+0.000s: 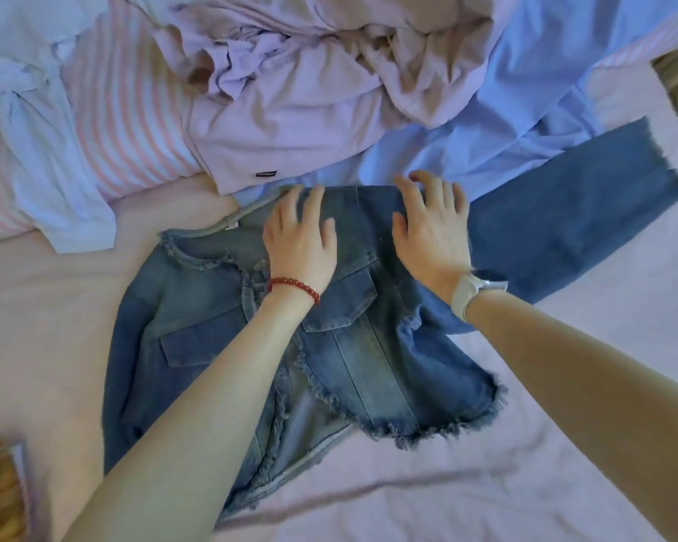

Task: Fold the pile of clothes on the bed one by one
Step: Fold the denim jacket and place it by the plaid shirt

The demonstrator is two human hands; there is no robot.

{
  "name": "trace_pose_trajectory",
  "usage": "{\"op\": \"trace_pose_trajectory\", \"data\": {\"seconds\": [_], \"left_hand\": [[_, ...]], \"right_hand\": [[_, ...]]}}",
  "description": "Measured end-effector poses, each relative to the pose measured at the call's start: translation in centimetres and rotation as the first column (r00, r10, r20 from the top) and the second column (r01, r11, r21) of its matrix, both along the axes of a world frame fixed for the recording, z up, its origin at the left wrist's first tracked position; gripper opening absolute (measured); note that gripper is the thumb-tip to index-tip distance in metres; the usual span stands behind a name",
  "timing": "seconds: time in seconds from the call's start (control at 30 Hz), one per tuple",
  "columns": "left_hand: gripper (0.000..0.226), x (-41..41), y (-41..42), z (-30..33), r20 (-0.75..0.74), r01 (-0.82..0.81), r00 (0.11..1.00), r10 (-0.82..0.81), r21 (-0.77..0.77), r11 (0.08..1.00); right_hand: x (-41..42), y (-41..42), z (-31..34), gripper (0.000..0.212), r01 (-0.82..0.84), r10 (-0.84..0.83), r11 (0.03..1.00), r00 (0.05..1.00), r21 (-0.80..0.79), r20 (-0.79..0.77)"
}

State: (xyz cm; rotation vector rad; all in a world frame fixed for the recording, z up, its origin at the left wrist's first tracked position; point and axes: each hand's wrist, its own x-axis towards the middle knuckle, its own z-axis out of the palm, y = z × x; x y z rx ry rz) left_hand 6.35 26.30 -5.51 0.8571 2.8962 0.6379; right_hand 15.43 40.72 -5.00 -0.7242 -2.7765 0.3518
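Head cam looking down at my bed [564,444], pinkish sheet, nothing fancy. Biggest thing on it is the pile of clothes [290,91] bunched along the far side: a lilac top, a pink striped piece [134,123], a light blue shirt [505,111], some pale stuff on the left. None of that is folded as far as I can see.

Closer to me, front side up, is the denim jacket [368,365] I'm working on. It sits between me and the pile, with its collar end touching the edge of the heap. One sleeve [564,213] runs out to the right, flat on the sheet; the other side looks tucked under on the left, can't tell for sure.

My left hand [300,244] is flat on the upper chest of the jacket, fingers spread and relaxed, just pressing, not gripping. My right hand [433,224] is doing the same at the shoulder where that sleeve starts, fingers loose on the denim.

What could go sideways, I reckon: the jacket is so tight against the pile that folding the sleeve in might snag the blue shirt with it. Also the frayed hem [427,428] is curled near the bottom, so if I don't smooth it first the fold will come out lumpy.
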Motion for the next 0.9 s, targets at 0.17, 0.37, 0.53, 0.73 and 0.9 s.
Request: {"op": "trace_pose_trajectory", "data": {"seconds": [0.17,0.37,0.53,0.73,0.9], "left_hand": [[0.050,11.5,-7.9,-1.4,0.421,-0.311,0.869,0.259,0.058,0.949],[0.038,20.1,-11.8,-1.8,0.493,-0.526,0.712,0.500,-0.097,0.845],[0.034,21.8,-12.6,-1.4,0.745,-0.779,-0.162,0.647,-0.499,0.380],[0.022,20.7,-12.7,-0.5,0.904,-0.915,-0.402,0.146,-0.404,-0.016],[0.013,22.0,-11.9,0.6,0.959,-0.981,-0.193,0.208,-0.193,-0.021]], "right_hand": [[12.5,-5.9,-0.8,0.032,0.022,-0.100,0.931,0.976,-0.364,-0.195],[20.7,-8.0,-1.4,0.035,0.476,-0.546,0.515,0.823,-0.713,0.155],[20.3,-6.9,0.0,0.041,0.489,-0.532,0.355,0.807,-0.797,0.258],[20.9,-6.1,0.8,0.060,0.160,-0.040,0.752,0.979,-0.639,0.198],[22.9,-4.9,0.8,0.050,0.070,0.111,0.895,0.922,-0.440,0.372]]}}
